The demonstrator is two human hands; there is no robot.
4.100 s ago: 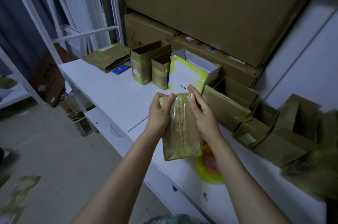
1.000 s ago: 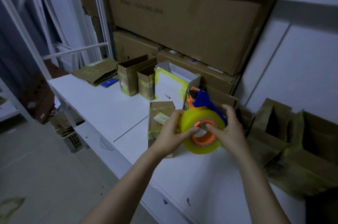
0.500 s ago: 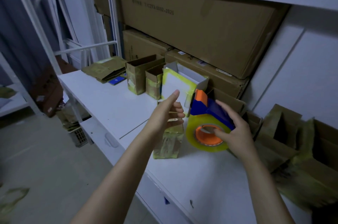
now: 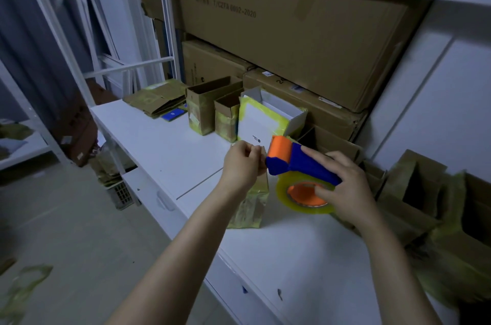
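Note:
A blue and orange tape dispenser (image 4: 297, 160) with a yellowish roll of tape (image 4: 303, 196) is held above the white shelf (image 4: 170, 149). My right hand (image 4: 345, 186) grips it, thumb in the roll's orange core. My left hand (image 4: 243, 165) has its fingers curled at the dispenser's orange roller end; whether it pinches the tape end I cannot tell. Below and behind my left hand a small tape-wrapped cardboard box (image 4: 249, 205) stands upright on the shelf.
Open small cartons (image 4: 212, 104) and a white box with yellow tape (image 4: 265, 120) stand further back. Large cardboard boxes (image 4: 292, 32) fill the back. Flattened cartons (image 4: 156, 99) lie at left, crumpled taped boxes (image 4: 425, 202) at right. The floor (image 4: 66, 231) drops off at left.
The wrapped box was set upright on the shelf and the dispenser picked up. In the last half second my left hand moved from open in mid-air to the dispenser's roller end, fingers curled.

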